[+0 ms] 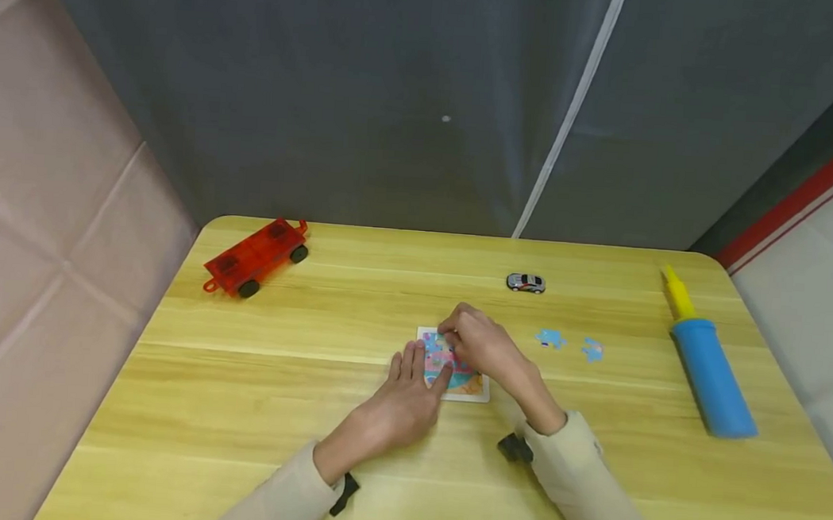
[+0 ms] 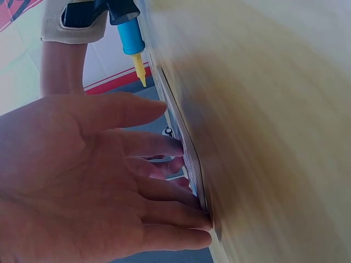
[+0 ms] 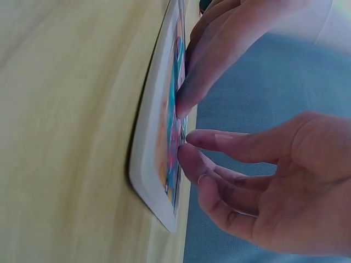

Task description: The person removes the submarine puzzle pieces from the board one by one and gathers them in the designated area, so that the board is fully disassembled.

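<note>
A small jigsaw puzzle point(image 1: 478, 391) in a white-edged tray lies on the table, with a pink, blue and orange picture. My left hand point(image 1: 408, 403) rests flat on its left side, fingers stretched out and thumb over the picture. From the left wrist view, the palm of the left hand point(image 2: 109, 181) shows beside the tray's edge. At the puzzle's upper part, my right hand point(image 1: 486, 345) has thumb and forefinger curled together, pinching a puzzle piece mostly hidden by the fingertips. The right wrist view shows those fingertips of the right hand point(image 3: 274, 175) at the picture surface.
Two loose blue puzzle pieces, one nearer point(image 1: 551, 338) and one farther right point(image 1: 593, 349), lie beside the right hand. Behind them stands a silver toy car point(image 1: 526, 283). A red toy trailer point(image 1: 255, 258) is at back left, a blue pump point(image 1: 713, 377) with yellow nozzle at right.
</note>
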`<act>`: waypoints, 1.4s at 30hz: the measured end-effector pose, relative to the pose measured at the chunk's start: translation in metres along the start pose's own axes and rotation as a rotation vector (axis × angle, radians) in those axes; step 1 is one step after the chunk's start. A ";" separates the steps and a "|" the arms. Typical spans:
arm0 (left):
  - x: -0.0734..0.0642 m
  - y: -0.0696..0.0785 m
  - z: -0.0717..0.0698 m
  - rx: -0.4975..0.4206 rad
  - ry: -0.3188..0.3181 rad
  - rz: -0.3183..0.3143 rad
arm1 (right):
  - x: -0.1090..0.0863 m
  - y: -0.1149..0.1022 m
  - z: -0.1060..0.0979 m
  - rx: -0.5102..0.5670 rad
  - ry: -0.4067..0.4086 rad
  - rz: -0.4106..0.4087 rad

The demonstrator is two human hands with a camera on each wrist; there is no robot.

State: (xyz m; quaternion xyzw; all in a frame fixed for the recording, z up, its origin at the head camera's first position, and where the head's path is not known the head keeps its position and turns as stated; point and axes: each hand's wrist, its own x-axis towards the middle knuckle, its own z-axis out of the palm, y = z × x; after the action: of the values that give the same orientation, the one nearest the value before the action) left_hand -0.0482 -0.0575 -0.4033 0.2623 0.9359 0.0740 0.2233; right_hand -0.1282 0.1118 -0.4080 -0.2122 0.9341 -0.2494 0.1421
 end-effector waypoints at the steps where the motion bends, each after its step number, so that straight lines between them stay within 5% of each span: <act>1: 0.000 0.000 0.000 0.004 0.001 0.002 | 0.000 0.000 0.000 0.000 0.001 -0.004; 13: 0.006 -0.005 0.010 -0.001 -0.003 -0.007 | 0.007 0.003 0.008 0.050 0.033 -0.005; 22: 0.003 0.003 0.001 0.052 -0.051 -0.041 | 0.011 0.002 0.011 0.185 0.085 0.047; 32: 0.004 0.003 0.003 0.034 -0.050 -0.040 | 0.014 0.001 0.018 0.121 0.138 0.001; 38: 0.002 0.003 0.003 0.047 -0.029 -0.030 | 0.010 0.015 -0.002 0.165 0.136 0.065; 42: 0.002 0.003 0.003 0.047 -0.018 -0.030 | 0.003 0.044 -0.026 0.209 0.131 0.026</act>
State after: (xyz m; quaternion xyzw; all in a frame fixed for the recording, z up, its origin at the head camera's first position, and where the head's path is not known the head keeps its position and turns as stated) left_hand -0.0466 -0.0537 -0.4058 0.2542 0.9391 0.0464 0.2267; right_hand -0.1551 0.1559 -0.4101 -0.1672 0.9130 -0.3570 0.1053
